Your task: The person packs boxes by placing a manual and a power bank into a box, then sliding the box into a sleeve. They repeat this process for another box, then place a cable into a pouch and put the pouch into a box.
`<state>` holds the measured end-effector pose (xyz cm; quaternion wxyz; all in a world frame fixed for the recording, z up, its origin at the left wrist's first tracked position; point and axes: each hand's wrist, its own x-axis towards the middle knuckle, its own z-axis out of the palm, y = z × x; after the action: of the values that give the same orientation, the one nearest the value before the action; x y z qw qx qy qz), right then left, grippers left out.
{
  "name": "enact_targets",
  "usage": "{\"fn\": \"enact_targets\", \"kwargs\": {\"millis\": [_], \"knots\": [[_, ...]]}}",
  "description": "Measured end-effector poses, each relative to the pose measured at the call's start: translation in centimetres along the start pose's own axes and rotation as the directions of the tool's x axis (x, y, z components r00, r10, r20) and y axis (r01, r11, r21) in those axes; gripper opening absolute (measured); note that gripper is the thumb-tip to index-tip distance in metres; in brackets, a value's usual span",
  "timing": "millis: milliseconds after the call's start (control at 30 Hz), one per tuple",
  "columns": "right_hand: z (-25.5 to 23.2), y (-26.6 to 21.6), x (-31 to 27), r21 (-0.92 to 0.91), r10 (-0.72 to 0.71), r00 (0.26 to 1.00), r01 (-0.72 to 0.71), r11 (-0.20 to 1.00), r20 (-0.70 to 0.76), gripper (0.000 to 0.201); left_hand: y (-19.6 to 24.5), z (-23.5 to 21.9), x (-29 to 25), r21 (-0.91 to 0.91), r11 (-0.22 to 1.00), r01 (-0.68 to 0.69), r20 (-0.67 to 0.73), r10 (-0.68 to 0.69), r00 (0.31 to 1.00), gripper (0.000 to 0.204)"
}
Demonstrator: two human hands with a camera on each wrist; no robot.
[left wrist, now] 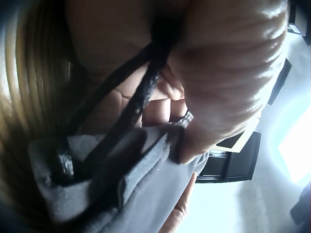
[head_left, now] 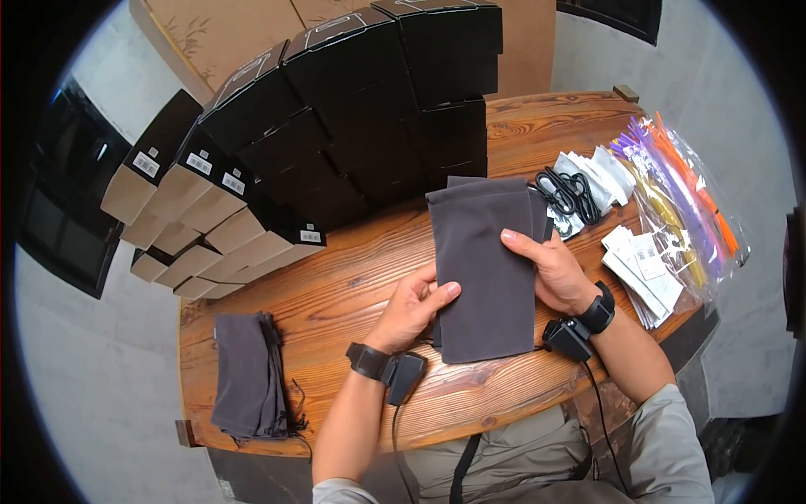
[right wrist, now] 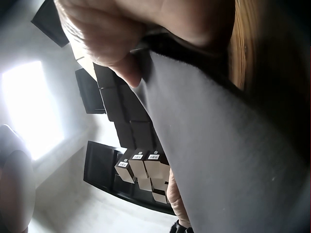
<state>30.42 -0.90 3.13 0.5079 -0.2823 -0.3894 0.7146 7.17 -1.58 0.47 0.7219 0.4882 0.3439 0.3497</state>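
Both hands hold a dark grey drawstring pouch [head_left: 483,269] upright over the wooden table. My left hand [head_left: 407,309] pinches its left edge, thumb on the front and fingers behind. On the right edge, higher up, my right hand [head_left: 556,270] grips it the same way, with its thumb [right wrist: 127,70] pressed on the cloth. More grey cloth shows behind the pouch at its top and right. Black cords [left wrist: 138,99] hang by the left palm in the left wrist view. A pile of similar grey pouches [head_left: 243,374] lies at the table's left front.
Stacked black boxes [head_left: 353,109] with pale ends stand along the back left. To the right are black coiled cables [head_left: 571,195], white packets [head_left: 606,175], white printed papers [head_left: 642,273] and a clear bag of purple, orange and yellow strips [head_left: 684,202]. Wires run from both wrist cameras.
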Motion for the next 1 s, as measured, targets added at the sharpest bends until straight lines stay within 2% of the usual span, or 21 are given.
{"fn": "enact_targets", "kwargs": {"millis": [133,233,733,1000], "knots": [[-0.05,0.02,0.11,0.002,0.007,1.000,-0.007,1.000,-0.015,0.035,-0.15,0.23,0.09,-0.060,0.998,-0.013,-0.018,0.012,1.000,0.038],[-0.05,0.00,0.11,0.000,0.009,1.000,-0.009,1.000,-0.020,0.036,-0.45,-0.18,0.25,-0.005,1.000,0.002,-0.040,-0.003,0.999,0.036],[-0.03,0.12,0.30,-0.052,-0.012,0.998,0.010,0.999,-0.054,0.036,-0.23,0.22,0.24,-0.083,0.996,-0.021,-0.041,0.018,0.999,0.036],[-0.03,0.27,0.37,-0.057,-0.025,0.998,0.022,0.998,-0.062,0.036,-0.04,0.18,0.18,-0.061,0.998,-0.005,-0.037,0.003,0.999,0.037]]}}
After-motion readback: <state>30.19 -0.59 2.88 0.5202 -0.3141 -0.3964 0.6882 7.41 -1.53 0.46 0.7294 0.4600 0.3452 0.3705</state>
